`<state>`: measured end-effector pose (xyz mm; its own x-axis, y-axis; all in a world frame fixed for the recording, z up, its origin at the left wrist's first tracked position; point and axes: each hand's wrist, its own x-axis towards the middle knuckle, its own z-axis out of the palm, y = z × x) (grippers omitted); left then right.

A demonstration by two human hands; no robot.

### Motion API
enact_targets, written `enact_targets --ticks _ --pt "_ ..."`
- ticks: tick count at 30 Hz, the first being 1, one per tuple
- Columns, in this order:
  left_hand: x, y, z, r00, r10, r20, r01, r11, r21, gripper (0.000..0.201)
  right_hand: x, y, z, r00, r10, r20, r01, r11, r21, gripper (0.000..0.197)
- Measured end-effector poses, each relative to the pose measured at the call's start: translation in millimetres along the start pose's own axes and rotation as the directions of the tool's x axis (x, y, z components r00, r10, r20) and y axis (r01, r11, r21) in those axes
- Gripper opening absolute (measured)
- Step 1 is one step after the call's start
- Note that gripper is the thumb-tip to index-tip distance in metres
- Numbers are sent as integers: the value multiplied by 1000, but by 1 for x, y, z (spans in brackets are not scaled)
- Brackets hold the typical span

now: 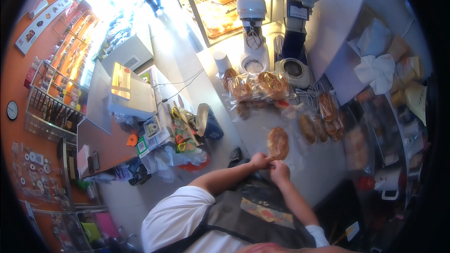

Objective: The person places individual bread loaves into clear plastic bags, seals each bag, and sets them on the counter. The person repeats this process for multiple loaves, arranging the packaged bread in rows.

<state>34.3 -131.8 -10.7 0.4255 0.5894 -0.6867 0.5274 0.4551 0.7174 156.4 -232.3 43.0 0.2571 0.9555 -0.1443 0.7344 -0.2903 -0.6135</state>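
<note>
Bagged bread [278, 143] is right in front of us, over the desk [321, 166], its long shape pointing away. Our left hand [260, 160] and right hand [280, 171] are together, clamped on its near end; we cannot tell whether it touches the desk. Beyond it we see wrapped pastries [273, 84], a white mixer [251, 8] behind them, and brown loaves [307, 129] to the right.

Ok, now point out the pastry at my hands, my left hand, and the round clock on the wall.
Pastry [278, 142]: head view, middle of its browned top.
Left hand [260, 160]: head view, middle of the hand.
Round clock [12, 110]: head view, middle of its pale dial.
</note>
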Motion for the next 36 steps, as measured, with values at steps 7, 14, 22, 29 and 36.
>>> enact_targets --ticks 7,14,22,29,36 --pt "-6 17 -5 994 27 107 9 948 -319 20 2 -12 -19 978 -188 -89 185 982 -37 8" --pt "-18 37 -3 987 58 153 7 919 -394 17 12 -16 -32 972 -227 -67 220 971 -92 11" --pt "15 4 -11 836 492 241 -542 808 230 17 7 -9 -41 977 -208 -54 208 978 -22 6" --pt "3 14 -27 535 602 593 -758 32 651 25 2 -4 -64 970 -177 -168 196 975 101 4" --pt "-22 44 -3 975 24 222 81 891 -448 11 12 -5 -44 967 -250 -37 249 968 -43 11"
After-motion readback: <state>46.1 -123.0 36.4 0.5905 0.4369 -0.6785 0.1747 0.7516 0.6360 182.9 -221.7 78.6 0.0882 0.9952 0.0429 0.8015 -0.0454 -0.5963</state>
